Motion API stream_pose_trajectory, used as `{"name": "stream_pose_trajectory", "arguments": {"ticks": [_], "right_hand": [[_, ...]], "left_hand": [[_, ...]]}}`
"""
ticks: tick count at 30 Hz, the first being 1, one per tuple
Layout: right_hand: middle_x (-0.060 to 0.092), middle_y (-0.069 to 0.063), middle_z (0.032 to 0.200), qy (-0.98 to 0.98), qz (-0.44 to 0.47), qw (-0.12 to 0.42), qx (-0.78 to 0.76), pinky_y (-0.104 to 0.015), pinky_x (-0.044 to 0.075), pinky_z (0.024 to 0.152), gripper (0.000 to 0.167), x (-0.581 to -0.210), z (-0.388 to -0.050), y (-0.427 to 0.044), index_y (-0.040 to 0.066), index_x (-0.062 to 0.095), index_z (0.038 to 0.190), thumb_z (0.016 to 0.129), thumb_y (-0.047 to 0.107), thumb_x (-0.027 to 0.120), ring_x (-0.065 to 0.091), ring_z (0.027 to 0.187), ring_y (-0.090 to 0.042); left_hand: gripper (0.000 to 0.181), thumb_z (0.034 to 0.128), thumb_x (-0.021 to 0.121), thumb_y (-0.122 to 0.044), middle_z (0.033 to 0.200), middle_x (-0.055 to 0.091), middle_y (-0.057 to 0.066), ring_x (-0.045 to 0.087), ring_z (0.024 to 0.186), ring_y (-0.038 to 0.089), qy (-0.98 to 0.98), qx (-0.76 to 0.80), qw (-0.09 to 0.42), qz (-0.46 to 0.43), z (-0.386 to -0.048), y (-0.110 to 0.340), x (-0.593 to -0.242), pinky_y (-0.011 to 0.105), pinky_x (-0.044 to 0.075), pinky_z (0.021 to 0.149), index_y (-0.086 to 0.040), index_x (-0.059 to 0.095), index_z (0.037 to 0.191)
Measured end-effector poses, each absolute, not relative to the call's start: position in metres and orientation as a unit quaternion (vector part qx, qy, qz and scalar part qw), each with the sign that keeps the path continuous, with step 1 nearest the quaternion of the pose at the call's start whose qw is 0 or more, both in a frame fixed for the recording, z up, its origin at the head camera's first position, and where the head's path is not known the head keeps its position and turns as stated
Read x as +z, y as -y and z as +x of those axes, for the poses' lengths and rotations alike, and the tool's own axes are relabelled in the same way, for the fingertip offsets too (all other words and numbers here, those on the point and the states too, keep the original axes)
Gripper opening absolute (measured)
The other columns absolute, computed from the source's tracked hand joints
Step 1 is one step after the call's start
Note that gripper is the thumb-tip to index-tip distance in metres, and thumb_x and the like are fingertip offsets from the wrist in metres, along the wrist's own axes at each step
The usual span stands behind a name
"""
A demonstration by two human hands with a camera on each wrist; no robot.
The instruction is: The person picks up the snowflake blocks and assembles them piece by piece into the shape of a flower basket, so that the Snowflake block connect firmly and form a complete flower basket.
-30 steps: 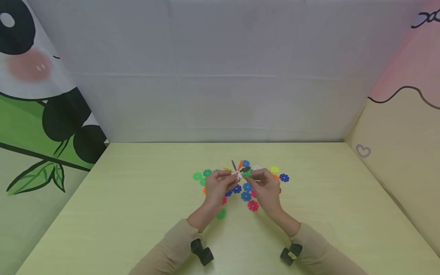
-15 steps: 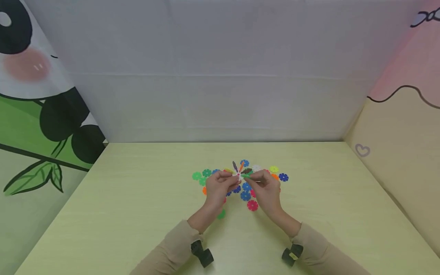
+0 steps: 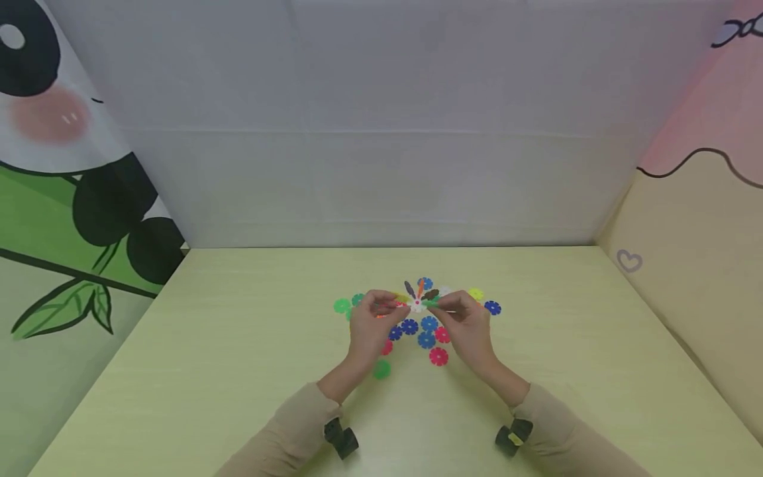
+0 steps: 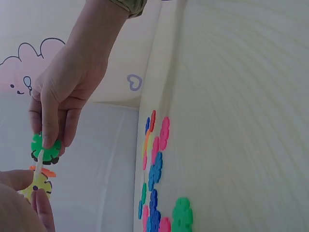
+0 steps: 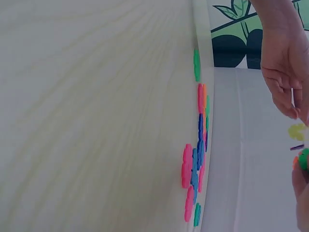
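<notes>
Right now, you're wearing a wrist camera (image 3: pixel 342 438) on each beige sleeve (image 3: pixel 292 421), and a loose green disc (image 3: pixel 382 370) is lying on the table (image 3: pixel 238 371) just ahead. Your left hand (image 3: pixel 371 329) is pinching the yellow disc (image 4: pixel 39 185), your right hand (image 3: pixel 471 326) is clamping thumb and fingers on the bright green disc (image 4: pixel 44 147) — and between them, up off the table, the white disc (image 3: pixel 417 303) is hanging, with purple (image 3: pixel 409 289), orange (image 3: pixel 420 287) and brown discs (image 3: pixel 431 294) jutting out around it. Further back, a blue disc (image 3: pixel 425 283) is resting — and behind everything, a pale panel (image 3: pixel 381 165) is rising.
</notes>
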State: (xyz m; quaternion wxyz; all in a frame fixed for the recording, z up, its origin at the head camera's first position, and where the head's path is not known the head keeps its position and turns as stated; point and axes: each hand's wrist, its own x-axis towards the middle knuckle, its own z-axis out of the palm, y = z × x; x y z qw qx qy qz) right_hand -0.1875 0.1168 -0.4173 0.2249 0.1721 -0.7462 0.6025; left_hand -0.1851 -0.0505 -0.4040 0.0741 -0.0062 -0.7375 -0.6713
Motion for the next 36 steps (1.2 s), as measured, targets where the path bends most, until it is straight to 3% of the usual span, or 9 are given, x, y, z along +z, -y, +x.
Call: {"name": "stream_pose_trajectory", "arguments": {"ticks": [2, 5, 7, 9, 13, 16, 23, 29, 36], "right_hand": [[0.068, -0.026, 0.087, 0.757, 0.173, 0.199, 0.598, -0.012, 0.056, 0.074, 0.014, -0.416, -0.187, -0.122, -0.009, 0.063, 0.09, 0.079, -0.015, 0.07, 0.064, 0.082, 0.013], [0.067, -0.027, 0.09, 0.77, 0.179, 0.148, 0.594, -0.012, 0.056, 0.073, 0.012, -0.416, -0.188, -0.129, -0.008, 0.062, 0.091, 0.082, -0.012, 0.069, 0.064, 0.082, 0.011], [0.066, -0.028, 0.09, 0.772, 0.195, 0.118, 0.593, -0.014, 0.057, 0.073, 0.012, -0.416, -0.189, -0.135, -0.009, 0.061, 0.091, 0.083, -0.012, 0.069, 0.065, 0.083, 0.01], [0.064, -0.03, 0.09, 0.771, 0.218, 0.092, 0.591, -0.015, 0.057, 0.074, 0.011, -0.416, -0.19, -0.139, -0.01, 0.061, 0.091, 0.082, -0.013, 0.068, 0.066, 0.083, 0.009], [0.063, -0.031, 0.091, 0.768, 0.253, 0.041, 0.587, -0.016, 0.058, 0.075, 0.012, -0.415, -0.195, -0.146, -0.012, 0.061, 0.092, 0.082, -0.013, 0.068, 0.066, 0.082, 0.007], [0.064, -0.031, 0.094, 0.77, 0.261, 0.01, 0.582, -0.017, 0.058, 0.076, 0.012, -0.414, -0.197, -0.149, -0.011, 0.061, 0.093, 0.083, -0.012, 0.067, 0.067, 0.083, 0.006], [0.066, -0.029, 0.096, 0.782, 0.257, -0.013, 0.568, -0.018, 0.058, 0.076, 0.011, -0.414, -0.199, -0.152, -0.009, 0.062, 0.095, 0.085, -0.01, 0.067, 0.067, 0.084, 0.004], [0.068, -0.026, 0.097, 0.805, 0.24, -0.02, 0.542, -0.018, 0.059, 0.077, 0.012, -0.409, -0.203, -0.16, -0.007, 0.065, 0.098, 0.087, -0.004, 0.069, 0.066, 0.085, 0.004], [0.072, -0.022, 0.102, 0.876, 0.202, -0.021, 0.437, -0.016, 0.056, 0.074, 0.022, -0.415, -0.221, -0.198, -0.007, 0.069, 0.106, 0.087, 0.005, 0.072, 0.071, 0.091, -0.024]], "left_hand": [[0.03, 0.0819, 0.078, -0.008, 0.104, 0.066, 0.021, 0.065, 0.091, 0.023, 0.763, -0.639, 0.094, -0.025, -0.187, 0.056, -0.404, 0.017, 0.053, 0.07, 0.002, 0.064, 0.107], [0.038, 0.0812, 0.079, -0.008, 0.116, 0.062, 0.022, 0.06, 0.105, 0.034, 0.783, -0.612, 0.09, -0.069, -0.19, 0.066, -0.399, 0.033, 0.058, 0.082, 0.0, 0.064, 0.115], [0.046, 0.0827, 0.077, -0.008, 0.129, 0.057, 0.021, 0.055, 0.118, 0.039, 0.787, -0.603, 0.055, -0.114, -0.193, 0.071, -0.397, 0.047, 0.055, 0.096, -0.002, 0.061, 0.125], [0.055, 0.0851, 0.075, -0.007, 0.141, 0.05, 0.02, 0.05, 0.128, 0.042, 0.782, -0.602, -0.014, -0.161, -0.198, 0.075, -0.395, 0.057, 0.049, 0.103, -0.004, 0.055, 0.136], [0.058, 0.091, 0.069, -0.011, 0.146, 0.048, 0.019, 0.053, 0.129, 0.039, 0.774, -0.569, -0.16, -0.227, -0.206, 0.081, -0.395, 0.048, 0.052, 0.103, -0.008, 0.047, 0.145], [0.053, 0.0929, 0.067, -0.014, 0.143, 0.052, 0.017, 0.058, 0.123, 0.032, 0.77, -0.55, -0.218, -0.239, -0.209, 0.083, -0.399, 0.038, 0.056, 0.097, -0.009, 0.051, 0.143], [0.042, 0.0917, 0.067, -0.006, 0.138, 0.054, 0.021, 0.066, 0.114, 0.034, 0.752, -0.58, -0.208, -0.234, -0.209, 0.082, -0.406, 0.037, 0.058, 0.093, 0.001, 0.057, 0.132], [0.041, 0.0901, 0.069, -0.005, 0.138, 0.055, 0.019, 0.067, 0.113, 0.032, 0.751, -0.594, -0.196, -0.21, -0.209, 0.08, -0.408, 0.035, 0.059, 0.092, -0.002, 0.059, 0.13], [0.047, 0.0896, 0.07, -0.006, 0.138, 0.056, 0.019, 0.066, 0.117, 0.033, 0.763, -0.595, -0.181, -0.178, -0.209, 0.091, -0.407, 0.035, 0.059, 0.091, -0.003, 0.057, 0.135]]}}
